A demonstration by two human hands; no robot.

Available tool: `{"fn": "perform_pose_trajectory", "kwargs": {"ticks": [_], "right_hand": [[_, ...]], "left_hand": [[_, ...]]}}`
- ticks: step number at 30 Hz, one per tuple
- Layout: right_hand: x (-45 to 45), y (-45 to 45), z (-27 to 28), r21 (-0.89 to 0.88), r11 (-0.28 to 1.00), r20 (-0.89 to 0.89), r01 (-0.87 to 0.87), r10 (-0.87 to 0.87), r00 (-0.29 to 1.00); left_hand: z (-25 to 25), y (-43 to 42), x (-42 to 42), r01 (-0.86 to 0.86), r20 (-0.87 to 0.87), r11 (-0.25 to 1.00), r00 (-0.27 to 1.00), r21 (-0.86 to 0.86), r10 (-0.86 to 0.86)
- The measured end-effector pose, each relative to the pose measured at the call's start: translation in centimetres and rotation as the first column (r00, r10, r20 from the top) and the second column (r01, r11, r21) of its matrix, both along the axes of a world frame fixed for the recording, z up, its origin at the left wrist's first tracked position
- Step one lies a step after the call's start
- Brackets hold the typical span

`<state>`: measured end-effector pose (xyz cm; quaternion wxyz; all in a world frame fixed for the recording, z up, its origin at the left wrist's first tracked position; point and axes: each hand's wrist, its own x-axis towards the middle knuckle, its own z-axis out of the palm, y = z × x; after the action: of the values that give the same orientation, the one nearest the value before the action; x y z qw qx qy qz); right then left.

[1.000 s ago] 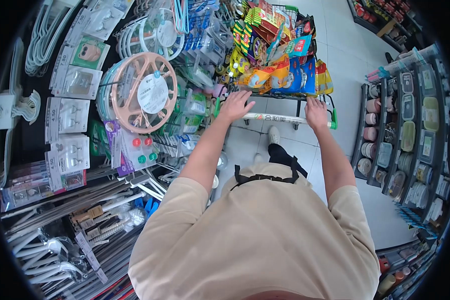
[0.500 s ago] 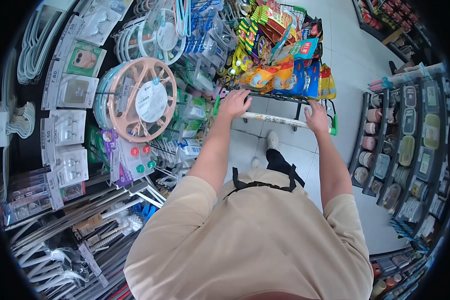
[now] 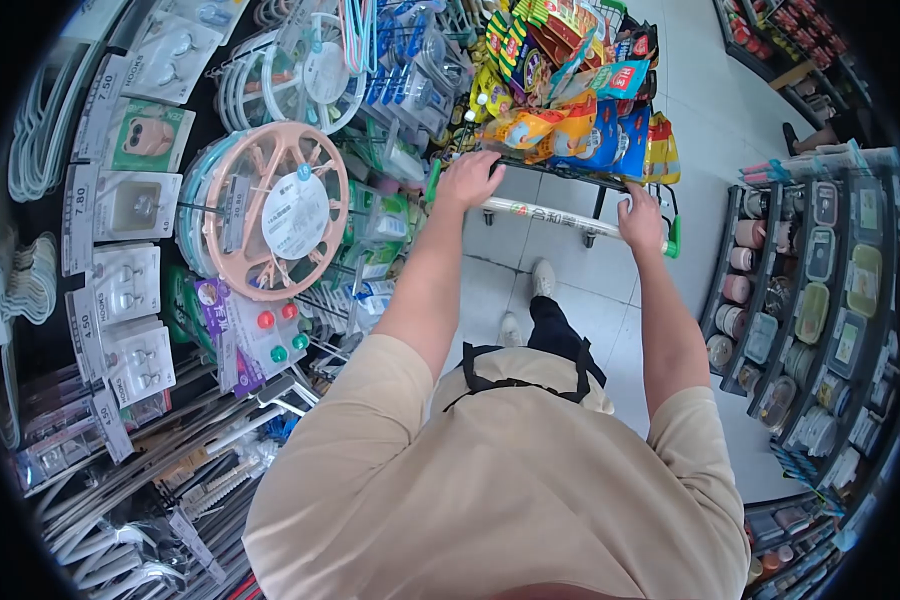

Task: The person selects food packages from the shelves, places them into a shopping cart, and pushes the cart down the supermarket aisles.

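Note:
A shopping cart's pale bar handle (image 3: pixel 540 212) with green end pieces crosses in front of me, printed lettering along its middle. My left hand (image 3: pixel 469 181) is closed round the left end of the bar, thumb toward the middle. At the right end my right hand (image 3: pixel 642 219) curls over the bar; some of its fingertips are hidden on the far side. Beyond the handle, the cart is piled with bagged snacks, among them orange bags (image 3: pixel 560 128), blue bags (image 3: pixel 610 140), a teal bag (image 3: pixel 617 79) and a yellow-red bag (image 3: pixel 661 148).
To the left, close by, hang round pink clothes-drying racks (image 3: pixel 266 210), packs of hooks (image 3: pixel 138 362) and hangers (image 3: pixel 40 150). Shelves of food containers (image 3: pixel 818 290) line the right side. Grey tiled floor (image 3: pixel 690 130) runs ahead. A person's leg (image 3: pixel 820 135) shows at upper right.
The racks and hook packs on the left have shifted slightly left and down in view. My feet have moved in the stride. Both hands remain on the handle.

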<state>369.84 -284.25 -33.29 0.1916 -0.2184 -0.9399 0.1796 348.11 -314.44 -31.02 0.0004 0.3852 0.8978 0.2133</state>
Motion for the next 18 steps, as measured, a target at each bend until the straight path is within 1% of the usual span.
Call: {"fn": "perform_pose_trajectory", "kwargs": {"ticks": [3, 7, 9, 14, 18], "right_hand": [[-0.8, 0.4, 0.6, -0.004, 1.0, 0.027, 0.017, -0.017, 0.999], [-1.9, 1.2, 1.0, 0.006, 0.999, 0.041, 0.034, -0.034, 0.999], [-2.3, 1.4, 1.4, -0.013, 0.999, 0.051, 0.048, -0.047, 0.998], [-3.9, 2.7, 1.1, -0.012, 0.999, 0.047, 0.046, -0.046, 0.998], [-4.4, 2.9, 2.2, -0.04, 0.997, 0.048, 0.067, -0.065, 0.997]], "left_hand": [[0.5, 0.8, -1.1, -0.002, 0.037, 0.999, 0.999, -0.039, 0.003], [0.9, 1.8, -2.4, 0.009, 0.028, 0.999, 1.0, -0.036, -0.008], [1.0, 2.3, -2.9, 0.002, 0.058, 0.999, 0.998, -0.052, 0.001], [1.5, 3.4, -4.7, 0.002, 0.063, 0.999, 0.998, -0.041, 0.0], [1.9, 4.1, -5.4, 0.005, 0.067, 1.0, 0.998, -0.03, -0.003]]}}
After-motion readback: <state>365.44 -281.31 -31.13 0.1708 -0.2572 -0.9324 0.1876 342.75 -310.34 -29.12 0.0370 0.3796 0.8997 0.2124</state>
